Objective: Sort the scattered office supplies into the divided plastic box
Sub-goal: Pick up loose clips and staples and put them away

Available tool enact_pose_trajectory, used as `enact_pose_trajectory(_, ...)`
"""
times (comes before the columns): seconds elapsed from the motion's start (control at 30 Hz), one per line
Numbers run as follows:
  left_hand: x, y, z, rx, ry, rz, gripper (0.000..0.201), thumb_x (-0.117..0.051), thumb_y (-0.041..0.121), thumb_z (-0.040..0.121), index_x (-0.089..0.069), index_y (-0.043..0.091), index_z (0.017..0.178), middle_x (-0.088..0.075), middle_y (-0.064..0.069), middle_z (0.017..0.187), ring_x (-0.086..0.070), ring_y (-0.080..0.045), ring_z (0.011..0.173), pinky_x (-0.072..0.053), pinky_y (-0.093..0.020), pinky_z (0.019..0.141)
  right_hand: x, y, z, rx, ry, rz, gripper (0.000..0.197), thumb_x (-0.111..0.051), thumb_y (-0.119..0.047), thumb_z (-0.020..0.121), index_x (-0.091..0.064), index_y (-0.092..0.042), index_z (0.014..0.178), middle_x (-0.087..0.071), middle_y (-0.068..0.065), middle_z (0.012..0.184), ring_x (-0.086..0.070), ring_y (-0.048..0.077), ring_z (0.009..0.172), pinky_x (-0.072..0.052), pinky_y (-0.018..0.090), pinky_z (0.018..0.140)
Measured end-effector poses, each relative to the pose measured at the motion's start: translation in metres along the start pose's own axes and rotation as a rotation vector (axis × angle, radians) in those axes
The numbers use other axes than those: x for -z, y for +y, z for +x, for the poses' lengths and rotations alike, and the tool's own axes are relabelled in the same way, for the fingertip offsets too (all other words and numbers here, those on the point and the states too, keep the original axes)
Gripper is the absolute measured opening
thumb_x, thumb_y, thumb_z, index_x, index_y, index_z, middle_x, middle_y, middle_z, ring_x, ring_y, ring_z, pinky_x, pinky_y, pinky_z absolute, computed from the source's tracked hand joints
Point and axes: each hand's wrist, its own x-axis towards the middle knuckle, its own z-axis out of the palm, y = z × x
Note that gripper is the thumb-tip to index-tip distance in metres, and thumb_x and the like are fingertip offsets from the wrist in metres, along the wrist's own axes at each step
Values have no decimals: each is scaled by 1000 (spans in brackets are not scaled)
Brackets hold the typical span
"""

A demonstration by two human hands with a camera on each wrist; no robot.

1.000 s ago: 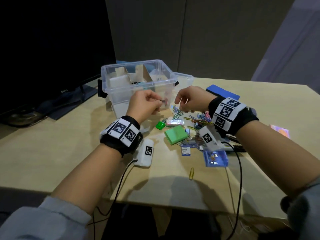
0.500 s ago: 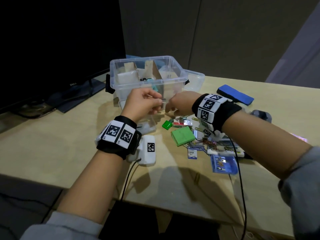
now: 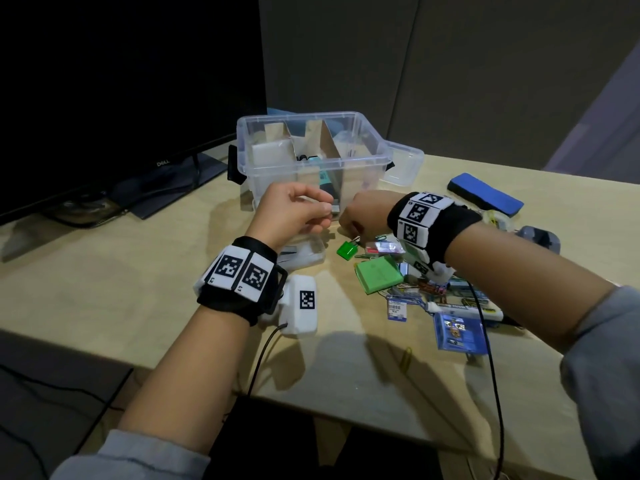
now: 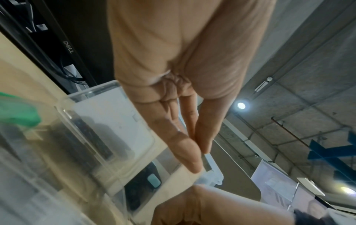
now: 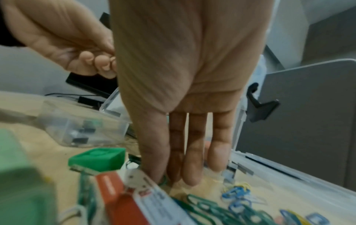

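The clear divided plastic box stands at the back of the table, with cardboard dividers inside. In front of it my left hand pinches a small grey metal strip between thumb and fingers, the same pinch showing in the left wrist view. My right hand reaches down just to its right. Its straight fingers touch the table at a green paper clip, next to a small green box and a red and white staple packet. Coloured paper clips lie scattered nearby.
A green sticky pad, a blue packet, labels and a yellow clip lie at the right front. A small clear case sits under my left hand. A blue eraser, the box lid and a monitor stand behind.
My right hand has moved left and down from the paper-clip pile to the table beside my left hand. The left hand has kept its pinch on the grey strip.
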Motion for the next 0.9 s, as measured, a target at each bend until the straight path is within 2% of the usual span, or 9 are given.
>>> enact_pose_trajectory(0.13, 1, -1, -2, 1, -11, -2, 9, -66, -3, 86, -68, 3, 92, -69, -14, 78, -67, -12, 63, -56, -18, 60, -5, 5, -6, -31, 34, 101, 4, -64, -18, 88, -62, -14, 89, -60, 0, 84, -50, 18, 77, -38, 24, 67)
enact_pose_trajectory(0.27, 0, -1, -3, 5, -10, 1, 11, -66, -3, 86, -68, -1, 97, -69, -15, 80, -67, -11, 63, -57, -18, 62, -6, 16, -15, -71, 114, 253, 13, -71, -15, 81, -59, -13, 84, -54, -2, 78, -50, 18, 76, -35, 17, 54)
enact_pose_trajectory(0.33, 1, -2, -3, 6, -14, -1, 12, -66, -3, 86, -68, -1, 98, -69, -16, 82, -67, -12, 64, -57, -18, 63, -6, 20, -19, -94, 152, 319, 15, -73, -13, 78, -59, -12, 83, -53, -4, 76, -51, 18, 75, -36, 15, 56)
enact_pose_trajectory(0.43, 2, -4, -5, 7, -22, -19, 12, -66, -4, 86, -68, -1, 98, -69, -17, 83, -69, -13, 66, -56, -17, 62, -7, 24, -25, -116, 160, 356, 23, -79, -19, 75, -60, -11, 87, -56, -2, 78, -50, 17, 74, -39, 23, 62)
enact_pose_trajectory(0.57, 2, -4, -6, 33, -28, -69, 15, -64, -7, 86, -67, -4, 101, -70, -20, 88, -71, -16, 71, -57, -17, 67, -6, 27, -32, -124, 194, 428, 30, -82, -19, 71, -55, -16, 85, -59, -1, 84, -54, 18, 78, -45, 27, 70)
enact_pose_trajectory(0.67, 1, -4, -5, 40, -22, -83, 16, -65, -7, 86, -67, -4, 101, -71, -20, 90, -72, -18, 74, -58, -19, 71, 1, 26, -39, -81, 299, 588, 28, -82, -16, 71, -57, -19, 82, -59, -4, 79, -54, 14, 74, -47, 24, 69)
enact_pose_trajectory(0.77, -1, -3, -3, 43, -5, -90, 15, -65, -7, 86, -67, -4, 100, -71, -17, 87, -71, -15, 70, -58, -18, 69, 13, 22, -45, -31, 460, 729, 26, -83, -17, 71, -63, -16, 87, -61, -7, 79, -55, 7, 71, -46, 17, 68)
enact_pose_trajectory(0.83, -2, -3, -3, 46, 5, -94, 15, -65, -7, 85, -67, -3, 99, -71, -15, 85, -71, -13, 69, -57, -16, 67, 20, 17, -47, 0, 544, 725, 25, -83, -16, 71, -64, -15, 88, -61, -9, 80, -56, 7, 73, -45, 15, 67)
enact_pose_trajectory(0.9, -3, -3, -2, 51, 6, -105, 15, -65, -7, 85, -67, -3, 100, -72, -12, 82, -72, -13, 70, -56, -16, 66, 24, 11, -47, 40, 581, 687, 23, -82, -15, 73, -64, -14, 88, -63, -4, 84, -57, 11, 74, -45, 15, 66)
